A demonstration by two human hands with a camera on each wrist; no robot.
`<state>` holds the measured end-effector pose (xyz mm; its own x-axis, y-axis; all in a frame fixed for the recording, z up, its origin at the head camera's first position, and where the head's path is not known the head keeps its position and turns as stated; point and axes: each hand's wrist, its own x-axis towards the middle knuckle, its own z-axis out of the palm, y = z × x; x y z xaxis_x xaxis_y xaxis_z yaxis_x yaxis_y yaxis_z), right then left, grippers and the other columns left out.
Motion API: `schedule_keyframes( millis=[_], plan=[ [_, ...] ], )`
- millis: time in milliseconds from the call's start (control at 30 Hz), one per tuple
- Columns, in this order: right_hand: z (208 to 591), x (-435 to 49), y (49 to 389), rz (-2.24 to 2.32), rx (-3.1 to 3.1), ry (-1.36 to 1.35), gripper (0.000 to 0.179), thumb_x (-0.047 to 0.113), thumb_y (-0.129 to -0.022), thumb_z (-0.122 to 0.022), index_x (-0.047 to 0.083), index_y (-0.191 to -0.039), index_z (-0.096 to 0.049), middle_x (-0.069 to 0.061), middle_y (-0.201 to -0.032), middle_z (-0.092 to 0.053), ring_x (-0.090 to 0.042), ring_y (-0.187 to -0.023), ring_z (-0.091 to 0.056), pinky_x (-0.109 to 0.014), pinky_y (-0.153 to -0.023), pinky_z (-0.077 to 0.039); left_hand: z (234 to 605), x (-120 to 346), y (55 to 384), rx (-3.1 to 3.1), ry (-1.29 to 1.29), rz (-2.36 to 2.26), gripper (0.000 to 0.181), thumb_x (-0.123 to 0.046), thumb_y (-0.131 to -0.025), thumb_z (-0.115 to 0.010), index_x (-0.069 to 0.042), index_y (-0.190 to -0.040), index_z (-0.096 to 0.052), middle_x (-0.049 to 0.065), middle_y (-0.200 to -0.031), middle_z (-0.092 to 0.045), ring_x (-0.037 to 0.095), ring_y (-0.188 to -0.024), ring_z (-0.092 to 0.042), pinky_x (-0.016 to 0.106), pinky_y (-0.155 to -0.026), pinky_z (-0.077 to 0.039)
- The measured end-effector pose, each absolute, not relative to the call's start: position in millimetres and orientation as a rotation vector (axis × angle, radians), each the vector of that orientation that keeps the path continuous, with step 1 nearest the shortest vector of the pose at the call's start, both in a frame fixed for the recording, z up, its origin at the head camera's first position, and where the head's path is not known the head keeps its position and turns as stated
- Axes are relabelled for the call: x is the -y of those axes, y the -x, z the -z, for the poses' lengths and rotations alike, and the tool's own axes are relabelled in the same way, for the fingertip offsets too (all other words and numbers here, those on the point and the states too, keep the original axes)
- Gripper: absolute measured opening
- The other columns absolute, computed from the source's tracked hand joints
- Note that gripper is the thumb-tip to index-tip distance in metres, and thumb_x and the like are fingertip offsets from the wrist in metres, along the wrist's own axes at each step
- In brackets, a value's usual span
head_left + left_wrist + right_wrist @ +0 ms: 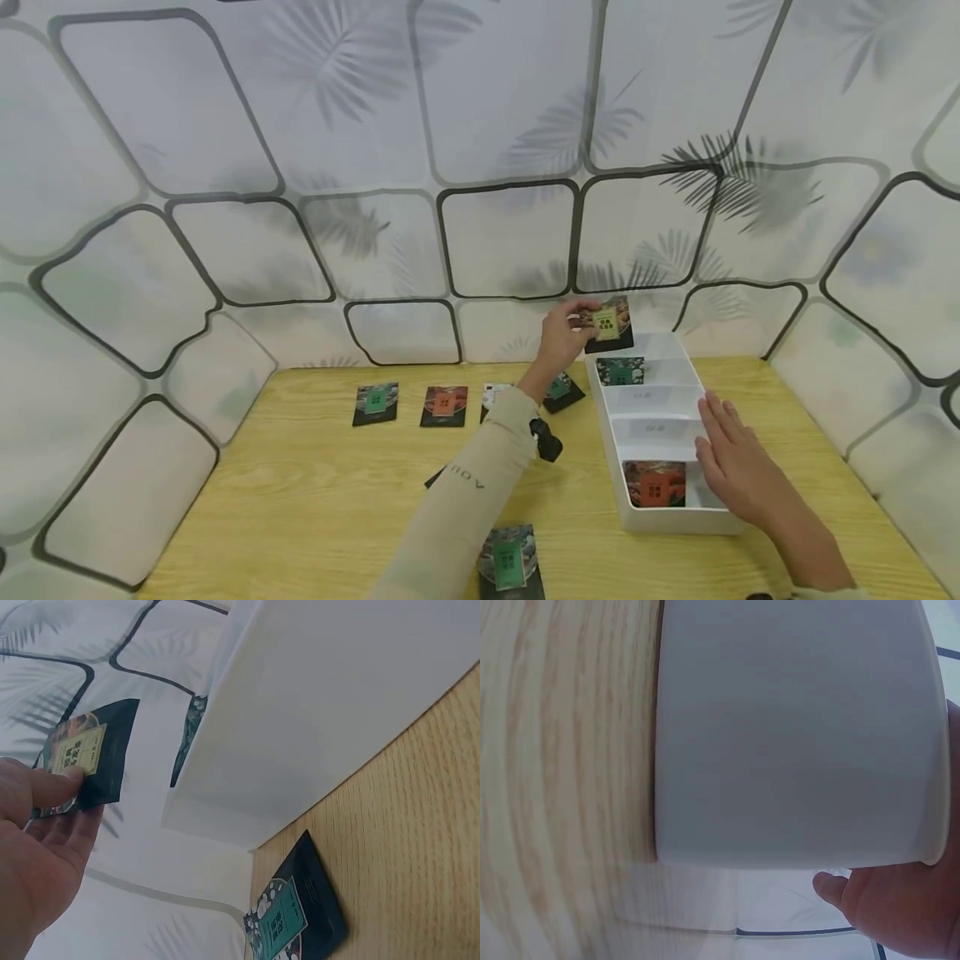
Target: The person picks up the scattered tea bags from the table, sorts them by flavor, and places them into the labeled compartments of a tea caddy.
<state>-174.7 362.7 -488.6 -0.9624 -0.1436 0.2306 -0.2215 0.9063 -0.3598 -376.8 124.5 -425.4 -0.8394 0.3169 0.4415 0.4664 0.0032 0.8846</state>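
My left hand (562, 340) pinches a dark packet with a yellow label (610, 325) between thumb and fingers, raised over the far end of a white divided box (678, 521). In the left wrist view, the thumb presses on the label of that packet (112, 754). A green-labelled packet (621, 372) stands in the box's far compartment, and a red-labelled one (656, 483) lies in the nearest. My right hand (738, 462) rests along the box's right rim with its fingers straight. In the right wrist view, that hand (911, 911) is partly hidden by the box wall (795, 735).
On the wooden table (300, 492), left of the box, lie a green-labelled packet (376, 403), a red-labelled one (444, 406) and a partly hidden pale one (493, 393). Another green-labelled packet (562, 393) lies beside the box; one more (512, 562) is in front. Patterned cloth (390, 250) hangs behind.
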Motion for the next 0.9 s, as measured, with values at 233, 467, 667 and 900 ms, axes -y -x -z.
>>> schedule_keyframes(
  millis=[233,467,667,900],
  plan=[
    [490,-365,173,-0.587,2.845,-0.277,0.060,0.023,-0.111,-0.035,-0.010,-0.159,-0.018,-0.030,-0.166,-0.014,-0.046,-0.154,-0.004,-0.070,-0.115,-0.014,430,-136,384,2.129,0.854,1.921,0.032,0.015,-0.088,-0.071,0.000,-0.116,-0.070,0.012,-0.117,-0.068,0.023,-0.097,-0.068,0.023,-0.080,-0.057],
    [489,-364,173,-0.612,2.853,-0.257,0.061,0.023,-0.111,-0.036,-0.009,-0.159,-0.018,-0.029,-0.166,-0.014,-0.046,-0.154,-0.006,-0.070,-0.115,-0.016,433,-147,389,2.188,0.829,1.796,0.035,0.014,-0.089,-0.072,-0.004,-0.118,-0.070,0.010,-0.120,-0.067,0.020,-0.102,-0.069,0.020,-0.080,-0.055],
    [489,-364,173,-0.619,2.846,-0.247,0.061,0.023,-0.111,-0.037,-0.009,-0.159,-0.018,-0.028,-0.166,-0.014,-0.045,-0.154,-0.006,-0.070,-0.115,-0.016,441,-154,391,2.246,0.846,1.728,0.035,0.013,-0.090,-0.071,-0.005,-0.121,-0.069,0.011,-0.120,-0.066,0.018,-0.101,-0.069,0.018,-0.079,-0.055],
    [490,-363,173,-0.619,2.817,-0.269,0.060,0.021,-0.111,-0.038,-0.010,-0.159,-0.020,-0.028,-0.166,-0.016,-0.044,-0.154,-0.007,-0.071,-0.113,-0.019,457,-153,391,2.278,0.842,1.717,0.035,0.013,-0.091,-0.069,-0.007,-0.120,-0.069,0.008,-0.120,-0.067,0.016,-0.099,-0.069,0.018,-0.079,-0.055]
  ],
)
